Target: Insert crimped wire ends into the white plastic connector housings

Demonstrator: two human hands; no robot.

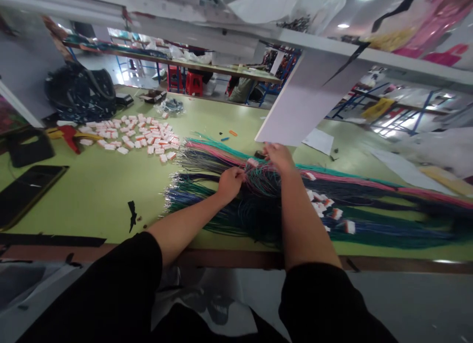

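My left hand point(229, 183) is closed in a pinch over the wire bundles, with thin wires point(263, 179) at its fingertips. A white connector housing point(253, 162) lies between my two hands, close to those fingertips. Beyond it, my right hand point(280, 157) has its fingers bent together beside a small dark object point(259, 154); what they grip is too small to tell. Under both arms run long bundles of green, pink, black and blue wires point(354, 180), their metal-tipped ends fanned out at the left. Several white-and-orange connectors point(321, 205) rest on the wires by my right forearm.
A heap of white-and-orange connectors point(136, 133) covers the table's back left. Nearby are a dark bag point(81, 91), a red-and-yellow tool point(69, 137) and a phone point(31, 192). A white upright panel point(295, 101) stands behind my right hand, below an overhead shelf point(221, 30).
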